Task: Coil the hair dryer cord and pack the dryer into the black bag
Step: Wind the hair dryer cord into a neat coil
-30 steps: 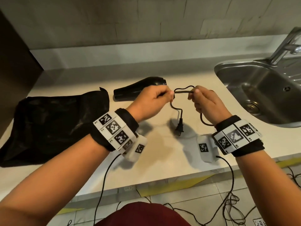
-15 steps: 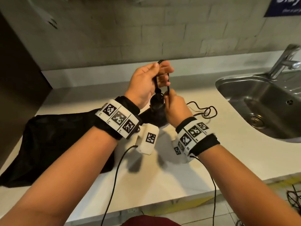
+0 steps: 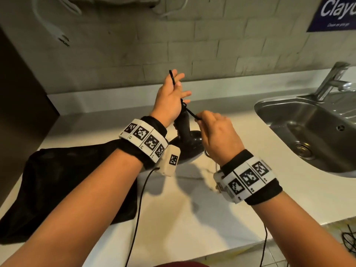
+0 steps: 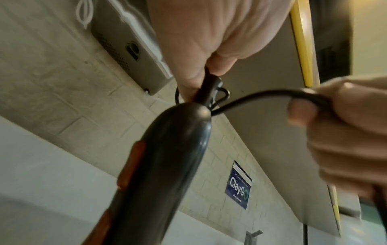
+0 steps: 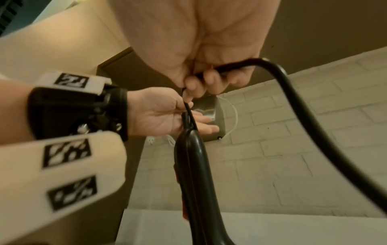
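**Dryer stood on end, cord winding begun**

Lay flat on the surface (image 3: 192, 218) a second before, plug dangling between the two hands. Stood up half a second later and kept there, handle topmost.

Pinched a fold of the cord (image 3: 190, 112) in the left grip (image 3: 169, 101), just above the handle's tip, thumb against forefinger, remaining fingers spread loose. Clenched the right grip (image 3: 217, 135) round the same cord a little lower and to the right, and drew a short taut stretch sideways off the handle end. Trailed the remainder down past the right wrist, plug out of sight.

Judged as the opening of the coil: slack gathered at the handle, no full turns visible yet, packing not started.

Held the dryer (image 3: 185, 139) with its long axis near upright, leaning slightly. Pointed the handle end up toward the wall and the fat barrel end down, apparently resting on the surface, just beside the right edge of the black bag (image 3: 67, 180). Left that bag lying flat and slack on the left, well apart from the sink (image 3: 308, 132) on the right.
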A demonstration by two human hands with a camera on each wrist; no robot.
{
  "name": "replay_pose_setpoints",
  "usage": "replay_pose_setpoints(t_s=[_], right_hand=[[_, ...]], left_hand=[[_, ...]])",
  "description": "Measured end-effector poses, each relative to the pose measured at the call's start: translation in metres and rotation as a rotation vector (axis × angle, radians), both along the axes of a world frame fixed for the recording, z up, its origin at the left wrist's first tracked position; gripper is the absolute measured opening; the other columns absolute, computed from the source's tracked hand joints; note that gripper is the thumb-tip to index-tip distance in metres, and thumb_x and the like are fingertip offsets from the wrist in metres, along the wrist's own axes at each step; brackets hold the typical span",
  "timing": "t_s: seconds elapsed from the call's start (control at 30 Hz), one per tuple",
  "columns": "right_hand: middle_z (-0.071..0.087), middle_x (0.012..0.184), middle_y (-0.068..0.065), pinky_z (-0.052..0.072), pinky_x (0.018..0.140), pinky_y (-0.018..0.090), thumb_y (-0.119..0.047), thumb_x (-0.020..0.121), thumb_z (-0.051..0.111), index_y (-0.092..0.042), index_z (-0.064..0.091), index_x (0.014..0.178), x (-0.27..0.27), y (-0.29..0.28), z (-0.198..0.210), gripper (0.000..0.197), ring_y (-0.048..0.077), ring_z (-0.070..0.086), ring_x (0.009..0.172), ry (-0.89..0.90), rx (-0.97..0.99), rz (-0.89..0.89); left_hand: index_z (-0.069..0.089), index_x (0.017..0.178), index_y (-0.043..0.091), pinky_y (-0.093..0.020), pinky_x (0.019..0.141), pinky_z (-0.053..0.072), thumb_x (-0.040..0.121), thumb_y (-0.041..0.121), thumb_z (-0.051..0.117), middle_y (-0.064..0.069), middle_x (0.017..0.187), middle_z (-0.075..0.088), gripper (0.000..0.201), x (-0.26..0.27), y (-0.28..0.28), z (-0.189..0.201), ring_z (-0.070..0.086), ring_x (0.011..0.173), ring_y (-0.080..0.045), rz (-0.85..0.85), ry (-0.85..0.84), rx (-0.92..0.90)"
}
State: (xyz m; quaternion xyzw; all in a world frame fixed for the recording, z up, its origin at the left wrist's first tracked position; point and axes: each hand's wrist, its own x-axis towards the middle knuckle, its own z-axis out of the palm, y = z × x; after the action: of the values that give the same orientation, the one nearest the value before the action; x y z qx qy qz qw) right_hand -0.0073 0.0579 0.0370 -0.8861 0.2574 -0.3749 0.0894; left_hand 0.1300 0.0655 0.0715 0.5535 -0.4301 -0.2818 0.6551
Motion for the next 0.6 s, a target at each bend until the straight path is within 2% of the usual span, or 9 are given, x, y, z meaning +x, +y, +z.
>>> replay_pose_setpoints(t_s=[0.07, 0.13, 0.23, 0.27, 0.33, 0.37, 0.4, 0.53, 0.6], right_hand=[[0.063, 0.083, 0.016, 0.042, 0.069, 0.043, -0.026, 0.086, 0.031, -0.005, 0.059, 0.09, 0.005, -0.007, 0.009, 0.035, 0.035, 0.057, 0.079, -0.066, -0.02, 0.007], [0.06, 0.08, 0.016, 0.04, 0.065, 0.04, -0.021, 0.085, 0.034, -0.005, 0.061, 0.087, 0.012, -0.016, 0.02, 0.031, 0.034, 0.057, 0.076, -0.127, -0.042, 0.036], [0.058, 0.078, 0.019, 0.045, 0.064, 0.044, -0.017, 0.084, 0.038, -0.001, 0.062, 0.086, 0.023, -0.032, 0.036, 0.029, 0.035, 0.056, 0.073, -0.168, -0.085, 0.074], [0.057, 0.078, 0.019, 0.045, 0.065, 0.04, -0.017, 0.085, 0.039, 0.0, 0.062, 0.087, 0.026, -0.039, 0.041, 0.028, 0.031, 0.055, 0.071, -0.183, -0.083, 0.085], [0.055, 0.08, 0.015, 0.042, 0.065, 0.016, -0.013, 0.087, 0.042, 0.002, 0.06, 0.09, 0.031, -0.051, 0.05, 0.023, 0.01, 0.051, 0.066, -0.231, -0.014, 0.113], [0.054, 0.082, 0.011, 0.039, 0.062, 0.007, -0.01, 0.087, 0.046, 0.002, 0.059, 0.093, 0.034, -0.056, 0.053, 0.019, -0.004, 0.048, 0.063, -0.244, 0.046, 0.127], [0.053, 0.083, 0.007, 0.038, 0.059, 0.003, -0.01, 0.088, 0.048, 0.002, 0.059, 0.094, 0.037, -0.06, 0.055, 0.017, -0.009, 0.049, 0.06, -0.233, 0.111, 0.141], [0.055, 0.059, 0.001, 0.034, 0.052, 0.017, -0.019, 0.093, 0.043, -0.006, 0.059, 0.07, 0.046, -0.072, 0.053, 0.031, -0.004, 0.047, 0.046, -0.085, 0.352, 0.158], [0.053, 0.058, -0.003, 0.035, 0.05, 0.014, -0.015, 0.096, 0.036, -0.015, 0.054, 0.064, 0.046, -0.074, 0.049, 0.037, -0.003, 0.044, 0.041, -0.11, 0.522, 0.204]], left_hand=[[0.022, 0.141, 0.009, -0.027, 0.075, 0.048, 0.1, 0.023, 0.025, -0.007, 0.136, 0.043, 0.043, -0.001, -0.001, 0.0, 0.058, 0.091, -0.023, -0.008, -0.106, 0.022], [0.037, 0.134, 0.011, -0.026, 0.068, 0.048, 0.098, 0.04, 0.019, -0.002, 0.116, 0.052, 0.049, -0.001, 0.0, 0.003, 0.06, 0.074, -0.015, -0.068, -0.165, 0.056], [0.061, 0.088, 0.028, -0.023, 0.056, 0.042, 0.081, 0.071, 0.008, 0.012, 0.068, 0.059, 0.069, 0.005, 0.0, 0.01, 0.051, 0.051, -0.006, -0.219, -0.187, 0.139], [0.059, 0.075, 0.029, -0.023, 0.055, 0.04, 0.082, 0.07, 0.009, 0.012, 0.057, 0.056, 0.066, 0.008, 0.0, 0.013, 0.048, 0.048, -0.007, -0.273, -0.205, 0.161], [0.055, 0.069, 0.02, -0.021, 0.053, 0.039, 0.095, 0.052, 0.019, 0.008, 0.045, 0.053, 0.054, 0.009, 0.003, 0.014, 0.042, 0.043, -0.008, -0.351, -0.252, 0.176], [0.052, 0.067, 0.017, -0.02, 0.051, 0.037, 0.097, 0.043, 0.026, 0.007, 0.041, 0.05, 0.048, 0.011, 0.003, 0.015, 0.038, 0.04, -0.007, -0.371, -0.247, 0.174], [0.049, 0.063, 0.015, -0.021, 0.049, 0.035, 0.098, 0.037, 0.029, 0.007, 0.037, 0.044, 0.046, 0.012, 0.003, 0.014, 0.034, 0.037, -0.007, -0.383, -0.216, 0.169], [0.051, 0.067, 0.009, -0.018, 0.041, 0.031, 0.099, 0.031, 0.029, 0.007, 0.033, 0.034, 0.045, 0.028, 0.0, 0.012, 0.025, 0.031, -0.004, -0.398, -0.04, 0.151], [0.059, 0.075, 0.008, -0.019, 0.043, 0.032, 0.099, 0.03, 0.03, 0.008, 0.038, 0.035, 0.043, 0.038, -0.001, 0.011, 0.025, 0.033, -0.003, -0.389, 0.067, 0.142]])
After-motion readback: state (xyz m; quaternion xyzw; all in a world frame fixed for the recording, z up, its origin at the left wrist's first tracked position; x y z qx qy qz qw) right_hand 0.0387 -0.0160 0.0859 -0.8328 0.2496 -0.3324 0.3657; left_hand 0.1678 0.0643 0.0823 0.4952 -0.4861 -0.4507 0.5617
